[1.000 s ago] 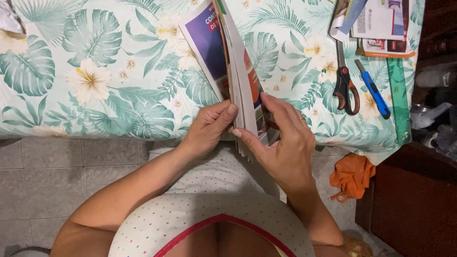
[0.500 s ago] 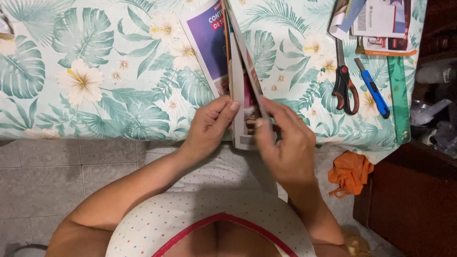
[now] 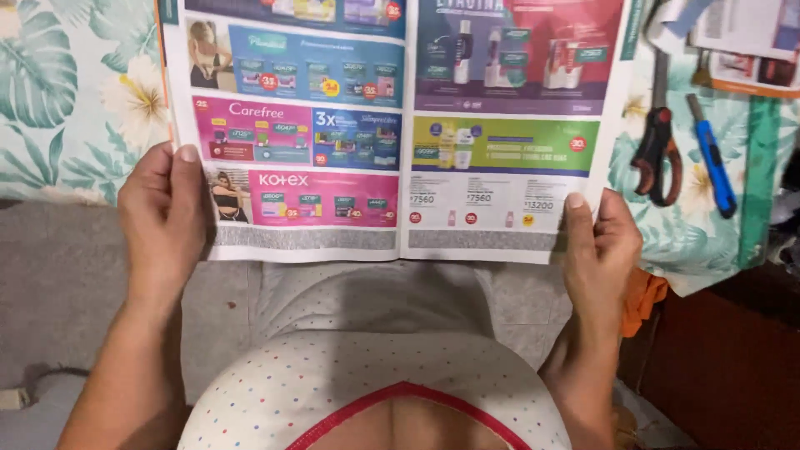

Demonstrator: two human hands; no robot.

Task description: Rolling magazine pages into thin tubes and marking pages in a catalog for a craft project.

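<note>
We pinch the flyer [image 3: 400,142] open | left hand [image 3: 162,212]: fingers closed on its left edge | right hand [image 3: 602,246]: closed on right edge | paper thin, glossy, flat

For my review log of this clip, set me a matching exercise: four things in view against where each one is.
Things:
1. catalogue
2. scissors
3. blue cutter
4. orange cloth

Places:
A. below the table edge, beside the right hand
B. on the tablecloth, farthest right of the tools
C. open, held at both lower corners by the left hand and the right hand
D. on the tablecloth, just right of the open pages

Pairs: 1-C, 2-D, 3-B, 4-A
</note>
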